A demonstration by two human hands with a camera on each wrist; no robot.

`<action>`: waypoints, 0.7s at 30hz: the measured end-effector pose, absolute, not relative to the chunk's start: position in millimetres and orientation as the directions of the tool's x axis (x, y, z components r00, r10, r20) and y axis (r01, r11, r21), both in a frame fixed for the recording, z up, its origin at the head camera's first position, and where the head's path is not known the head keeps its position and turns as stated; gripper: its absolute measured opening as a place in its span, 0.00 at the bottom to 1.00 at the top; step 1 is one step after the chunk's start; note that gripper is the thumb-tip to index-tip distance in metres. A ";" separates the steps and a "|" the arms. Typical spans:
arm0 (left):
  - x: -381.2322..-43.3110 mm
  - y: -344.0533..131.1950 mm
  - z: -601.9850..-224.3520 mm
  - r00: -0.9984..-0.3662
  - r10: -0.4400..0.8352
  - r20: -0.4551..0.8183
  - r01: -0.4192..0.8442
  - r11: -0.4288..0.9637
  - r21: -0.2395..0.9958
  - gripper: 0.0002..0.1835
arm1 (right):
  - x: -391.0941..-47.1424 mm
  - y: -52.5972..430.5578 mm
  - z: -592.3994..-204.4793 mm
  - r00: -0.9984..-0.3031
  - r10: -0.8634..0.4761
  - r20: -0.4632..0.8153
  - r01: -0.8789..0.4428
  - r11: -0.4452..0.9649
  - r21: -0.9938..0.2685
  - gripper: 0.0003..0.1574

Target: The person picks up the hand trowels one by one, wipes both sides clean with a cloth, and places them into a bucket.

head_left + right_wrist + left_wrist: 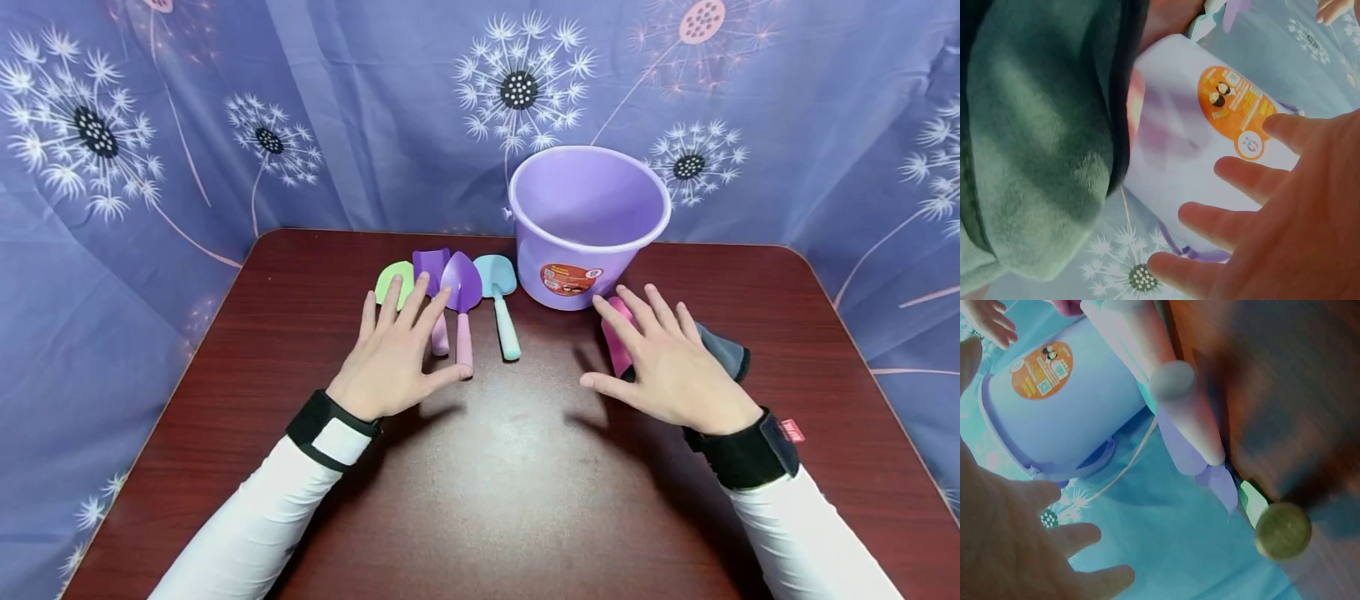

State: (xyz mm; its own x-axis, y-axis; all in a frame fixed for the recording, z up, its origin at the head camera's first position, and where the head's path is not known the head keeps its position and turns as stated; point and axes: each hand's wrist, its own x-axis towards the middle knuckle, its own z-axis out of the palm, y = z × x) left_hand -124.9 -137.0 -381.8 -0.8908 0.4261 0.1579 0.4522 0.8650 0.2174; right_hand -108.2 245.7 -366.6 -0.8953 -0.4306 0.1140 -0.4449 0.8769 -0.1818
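Note:
My left hand (pixel 390 358) hovers palm down over the hand tools at the left, fingers spread and holding nothing. Beneath and beside it lie a green-bladed tool (pixel 405 271), a purple scoop (pixel 431 261), a purple trowel (pixel 462 283) with a pink handle and a teal shovel (pixel 496 275). The green tool's handle is hidden by the hand. On the other side, my right hand (pixel 667 367) is spread above a pink fabric piece (pixel 615 333) and a grey-green one (pixel 723 350) with dark edging, partly covering both. In the right wrist view the grey-green fabric (pixel 1041 137) looms close.
A light purple bucket (pixel 528 250) with an orange label stands upright at the table's back edge, between and beyond the hands. The dark red wooden table (pixel 510 500) meets a blue dandelion-print curtain (pixel 390 117) behind and at the sides.

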 end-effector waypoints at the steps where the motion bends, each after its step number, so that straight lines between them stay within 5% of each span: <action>1: -125.8 -138.1 -381.0 -0.893 0.418 0.167 0.447 0.868 0.216 0.58 | -108.5 246.6 -365.2 -0.898 -0.425 0.111 -0.439 0.880 -0.181 0.65; 21: -153.6 -164.2 -389.4 -0.950 0.185 0.253 0.255 0.925 0.281 0.52 | -122.5 270.4 -360.2 -0.943 -0.314 0.106 -0.328 0.933 -0.151 0.63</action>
